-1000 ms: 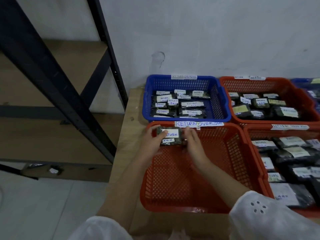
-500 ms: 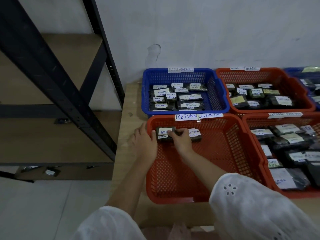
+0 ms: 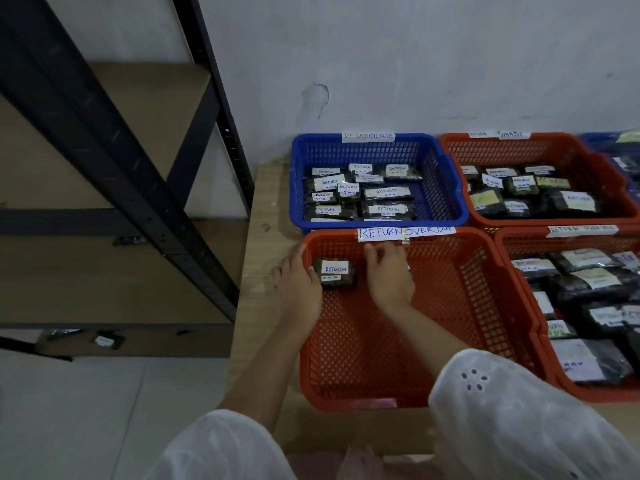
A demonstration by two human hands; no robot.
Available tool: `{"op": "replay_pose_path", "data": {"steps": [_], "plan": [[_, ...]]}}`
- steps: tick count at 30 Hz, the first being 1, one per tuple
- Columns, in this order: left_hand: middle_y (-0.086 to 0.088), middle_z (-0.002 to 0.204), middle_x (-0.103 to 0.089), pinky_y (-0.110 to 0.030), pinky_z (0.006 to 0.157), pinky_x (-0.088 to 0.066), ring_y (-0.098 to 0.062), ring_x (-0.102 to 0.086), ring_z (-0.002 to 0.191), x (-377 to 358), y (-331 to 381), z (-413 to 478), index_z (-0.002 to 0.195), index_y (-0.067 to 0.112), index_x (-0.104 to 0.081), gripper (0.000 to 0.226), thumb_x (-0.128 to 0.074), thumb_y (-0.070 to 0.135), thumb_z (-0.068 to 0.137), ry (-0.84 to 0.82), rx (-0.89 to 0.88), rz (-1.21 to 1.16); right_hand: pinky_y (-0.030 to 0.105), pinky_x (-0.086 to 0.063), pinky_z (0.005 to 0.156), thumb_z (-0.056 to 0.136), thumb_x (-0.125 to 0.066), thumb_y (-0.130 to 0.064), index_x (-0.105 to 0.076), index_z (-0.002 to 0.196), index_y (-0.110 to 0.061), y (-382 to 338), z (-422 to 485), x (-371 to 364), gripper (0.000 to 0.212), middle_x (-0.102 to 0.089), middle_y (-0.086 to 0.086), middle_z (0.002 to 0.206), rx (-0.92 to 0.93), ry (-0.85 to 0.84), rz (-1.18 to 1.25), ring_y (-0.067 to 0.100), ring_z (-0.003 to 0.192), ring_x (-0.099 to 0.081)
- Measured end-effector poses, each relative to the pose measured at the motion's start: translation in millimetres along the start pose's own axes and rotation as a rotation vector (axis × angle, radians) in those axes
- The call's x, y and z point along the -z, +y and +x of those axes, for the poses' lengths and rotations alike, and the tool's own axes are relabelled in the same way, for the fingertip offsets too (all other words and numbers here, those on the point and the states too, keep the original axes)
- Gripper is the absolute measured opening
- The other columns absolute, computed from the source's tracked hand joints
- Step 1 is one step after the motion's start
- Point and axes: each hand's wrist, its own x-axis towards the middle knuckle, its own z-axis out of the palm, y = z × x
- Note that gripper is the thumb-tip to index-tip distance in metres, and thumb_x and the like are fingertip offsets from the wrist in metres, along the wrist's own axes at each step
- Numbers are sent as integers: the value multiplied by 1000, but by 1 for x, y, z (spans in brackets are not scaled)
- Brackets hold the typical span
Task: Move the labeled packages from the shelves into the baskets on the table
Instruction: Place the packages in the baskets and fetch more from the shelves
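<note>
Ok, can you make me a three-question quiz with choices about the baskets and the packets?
1. Where is the RETURN packet in the near orange basket? A far-left corner B middle C near-right corner
2. What colour is the basket behind it? A green B blue C yellow
3. How full is the near orange basket? A heaped B half full C nearly empty
Answers: 1 A, it lies by the far and left walls. 2 B, its mesh is blue. 3 C, the floor is mostly bare.
</note>
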Motion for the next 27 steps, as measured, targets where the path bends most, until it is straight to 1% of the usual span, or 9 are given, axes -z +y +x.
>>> {"op": "replay_pose_path", "data": {"steps": [2,3,5,7,11,15,20,23,27], "plan": [[-4,137,-49,-34,109,-25,-23,-41,125,0,0,0,143,19,-36,47,-39,14,96,12,-2,-7,39,-43,84,95,-49,-35,-56,112,-16,16,10,12,27,-46,10,120,-45,172,20,29,110,-49],[-5,136,-49,-34,108,-26,-24,-41,124,0,1,0,143,18,-37,47,-39,13,96,17,2,-11,40,-42,90,94,-52,-30,-56,116,-15,26,15,17,27,-46,12,123,-98,183,22,31,114,-46],[-6,136,-49,-33,107,-26,-24,-41,123,0,1,-1,143,19,-37,47,-39,13,96,19,7,-17,42,-41,101,94,-54,-24,-55,123,-12,41,23,20,32,-47,14,129,-192,50,75,32,119,-45],[-6,137,-48,-34,107,-26,-24,-40,124,0,1,0,143,19,-36,47,-39,13,97,11,11,-18,42,-42,103,94,-55,-18,-56,122,-10,45,22,13,30,-52,15,129,-217,-99,155,30,117,-50],[-5,138,-47,-35,108,-26,-24,-40,126,1,2,0,143,21,-35,47,-38,14,97,4,13,-20,39,-42,100,90,-59,-10,-57,116,-7,36,13,-3,26,-54,18,125,-219,-102,228,31,113,-53],[-4,138,-45,-35,105,-27,-24,-38,126,2,2,-1,144,26,-31,49,-38,15,97,-29,23,-62,36,-42,98,92,-58,-16,-56,120,-8,26,13,-3,29,-53,17,127,-249,-114,215,32,116,-52],[-9,140,-39,-40,109,-26,-26,-30,131,8,-2,2,149,27,-21,58,-44,22,96,-172,25,-69,44,-41,102,94,-55,-29,-54,122,-7,15,3,14,35,-53,18,127,-247,-66,217,34,118,-50],[-10,138,-39,-40,109,-25,-27,-29,132,19,-6,4,145,28,-28,55,-49,28,94,-185,19,-112,47,-41,101,94,-54,-32,-54,120,-10,7,-17,25,35,-54,16,125,-207,20,233,33,117,-50],[-9,132,-43,-37,106,-29,-26,-34,129,43,-17,1,135,26,-44,41,-49,28,95,-172,-72,-148,48,-40,100,92,-56,-36,-55,120,-16,-11,-52,31,34,-52,10,122,-142,111,304,29,115,-50]]}}
